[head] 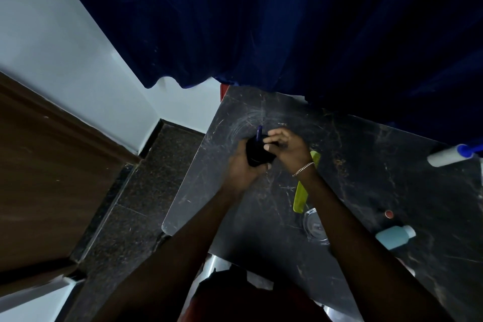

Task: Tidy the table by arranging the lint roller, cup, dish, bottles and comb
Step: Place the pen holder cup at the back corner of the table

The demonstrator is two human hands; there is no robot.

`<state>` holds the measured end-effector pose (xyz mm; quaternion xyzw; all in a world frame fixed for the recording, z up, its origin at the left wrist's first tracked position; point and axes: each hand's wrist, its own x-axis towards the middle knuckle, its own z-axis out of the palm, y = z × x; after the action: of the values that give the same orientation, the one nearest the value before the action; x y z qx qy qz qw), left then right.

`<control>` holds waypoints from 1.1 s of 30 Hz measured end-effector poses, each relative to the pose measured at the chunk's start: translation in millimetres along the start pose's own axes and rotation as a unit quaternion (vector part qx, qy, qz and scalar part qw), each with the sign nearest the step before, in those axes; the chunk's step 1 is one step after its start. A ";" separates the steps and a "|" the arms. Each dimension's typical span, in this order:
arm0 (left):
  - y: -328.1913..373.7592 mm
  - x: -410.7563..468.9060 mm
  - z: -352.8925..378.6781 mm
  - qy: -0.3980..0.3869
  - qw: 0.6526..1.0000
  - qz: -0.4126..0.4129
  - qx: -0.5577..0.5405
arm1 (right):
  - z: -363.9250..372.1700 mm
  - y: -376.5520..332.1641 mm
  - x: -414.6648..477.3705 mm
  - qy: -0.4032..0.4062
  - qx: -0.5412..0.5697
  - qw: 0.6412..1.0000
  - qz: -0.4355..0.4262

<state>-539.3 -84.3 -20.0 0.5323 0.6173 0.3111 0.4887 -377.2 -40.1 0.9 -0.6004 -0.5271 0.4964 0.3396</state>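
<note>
Dark bottle point(257, 151): centre frame, over table point(366, 178). The left hand point(240, 167) grips it from below; the right hand point(287, 146) pinches its top. Comb point(299, 196): under the right wrist, long axis upper-right to lower-left; right hand nearer.

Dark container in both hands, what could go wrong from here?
1. The left hand grips the dark container while the right hand works at its top; a slip could drop it onto the table.
2. The right forearm crosses above the green comb and the glass dish; lowering it could knock either.
3. The teal bottle lies on its side and might roll if bumped.
</note>
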 end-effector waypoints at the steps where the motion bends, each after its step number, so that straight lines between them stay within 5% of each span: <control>1: 1.2 3.8 -4.8 0.001 1.000 0.010 0.004 | -0.1 -2.9 2.5 0.003 -0.001 1.000 -0.013; 7: 1.8 22.1 -22.8 0.003 0.999 0.039 0.027 | 1.0 -11.5 11.9 0.032 0.044 0.998 -0.026; 12: -8.1 32.2 -30.3 -0.017 0.999 0.041 0.022 | 1.9 -3.6 17.7 -0.006 0.115 0.990 0.077; 21: -14.0 44.8 -34.9 -0.063 0.996 0.039 0.047 | 15.0 4.5 23.3 -0.135 -0.003 0.988 0.071; 33: 6.3 132.6 -55.4 -0.049 0.994 0.038 0.087 | 16.1 -1.7 124.3 -0.112 -0.077 0.990 0.044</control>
<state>-583.0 52.2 -32.1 0.6107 0.5964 0.2481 0.4581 -399.1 79.0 -31.6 -0.5879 -0.5712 0.5334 0.2087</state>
